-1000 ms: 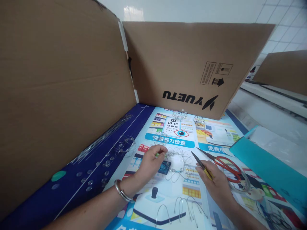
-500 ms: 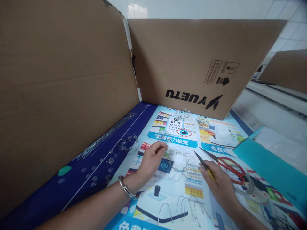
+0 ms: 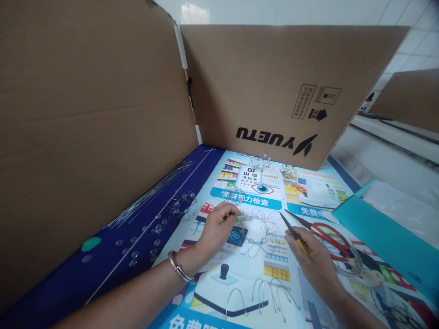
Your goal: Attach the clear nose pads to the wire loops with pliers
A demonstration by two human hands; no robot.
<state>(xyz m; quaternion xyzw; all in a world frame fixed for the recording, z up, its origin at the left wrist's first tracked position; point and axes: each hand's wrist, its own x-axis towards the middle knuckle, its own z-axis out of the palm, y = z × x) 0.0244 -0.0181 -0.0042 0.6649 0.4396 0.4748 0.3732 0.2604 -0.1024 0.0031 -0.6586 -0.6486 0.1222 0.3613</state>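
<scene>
A looped ring of thin wire with clear beads (image 3: 263,240) lies on the printed sheet. My left hand (image 3: 219,224), a metal bangle at its wrist, is closed in a pinch at the ring's upper left edge. My right hand (image 3: 313,253) is wrapped round the yellow handles of a pair of pliers (image 3: 294,234), jaws pointing up and left, just right of the ring and apart from it. Beside that hand lie red-handled scissors (image 3: 332,240). Several bent wire pieces (image 3: 262,294) rest below the ring.
Cardboard panels (image 3: 219,87) stand on the left and behind. Loose clear beads (image 3: 133,256), straight wires (image 3: 147,196) and a teal disc (image 3: 91,244) lie on the blue strip. More beaded wire (image 3: 185,204) sits nearby. A teal folder (image 3: 387,242) lies to the right.
The pliers' tips have shifted slightly up and to the right, and their angle has turned a little. My left hand stays almost still at the wire ring.
</scene>
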